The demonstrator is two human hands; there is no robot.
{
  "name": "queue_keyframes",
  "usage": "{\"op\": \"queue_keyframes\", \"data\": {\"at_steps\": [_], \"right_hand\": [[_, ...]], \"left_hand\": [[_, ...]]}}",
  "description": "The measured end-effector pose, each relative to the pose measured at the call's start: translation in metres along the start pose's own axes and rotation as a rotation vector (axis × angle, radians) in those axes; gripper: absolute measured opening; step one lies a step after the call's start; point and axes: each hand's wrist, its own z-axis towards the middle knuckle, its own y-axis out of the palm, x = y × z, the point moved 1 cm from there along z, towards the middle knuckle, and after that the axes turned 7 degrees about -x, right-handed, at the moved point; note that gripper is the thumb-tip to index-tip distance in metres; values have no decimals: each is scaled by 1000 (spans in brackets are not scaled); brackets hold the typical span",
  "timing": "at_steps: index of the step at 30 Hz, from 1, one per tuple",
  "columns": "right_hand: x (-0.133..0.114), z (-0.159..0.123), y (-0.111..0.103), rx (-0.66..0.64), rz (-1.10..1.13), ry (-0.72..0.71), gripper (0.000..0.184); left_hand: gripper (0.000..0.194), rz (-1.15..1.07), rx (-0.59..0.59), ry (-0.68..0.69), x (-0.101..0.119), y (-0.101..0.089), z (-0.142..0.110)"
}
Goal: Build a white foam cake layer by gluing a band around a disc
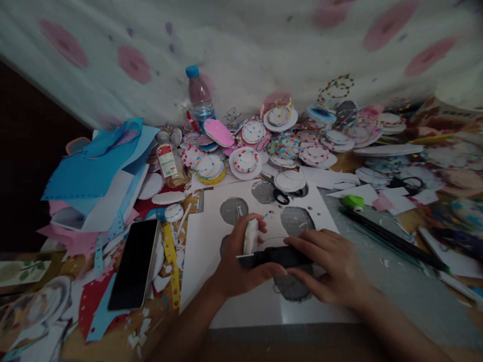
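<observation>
The step in hand, as I judge it, is working a black tool [275, 255] with both hands while a small white piece [251, 237] is kept in the left one, just above the middle of the frame's lower half. To do it well, I would keep the left hand [234, 266] firm but not crushing, since the piece looks like paper and would likely crease; its fingers curl round the piece, with the thumb stretched along the near side of the tool. The right hand [335, 266] should stay level and steady: its thumb and fingers pinch the tool's right part from below and above. Keeping both wrists low over the white sheet [204, 271] should help, and the scissors [281, 196] above them are best left clear of the knuckles. As for looks, the tool is dark, blocky and elongated, lying nearly level across the frame, with a thin pale edge at its left end; its exact kind I cannot tell. The white piece stands upright, narrow from this side, with faint coloured flecks; whether it touches the tool is hidden.
</observation>
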Motion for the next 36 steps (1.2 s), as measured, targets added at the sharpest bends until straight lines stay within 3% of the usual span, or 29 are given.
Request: {"op": "queue_keyframes", "data": {"at_steps": [19,36], "right_hand": [[-3,1,-1,27,-5,17,31],[3,1,-3,35,-17,14,28]], "left_hand": [[86,-59,-44,8,-2,-2,0],[81,-22,-30,86,-2,-1,1]]}}
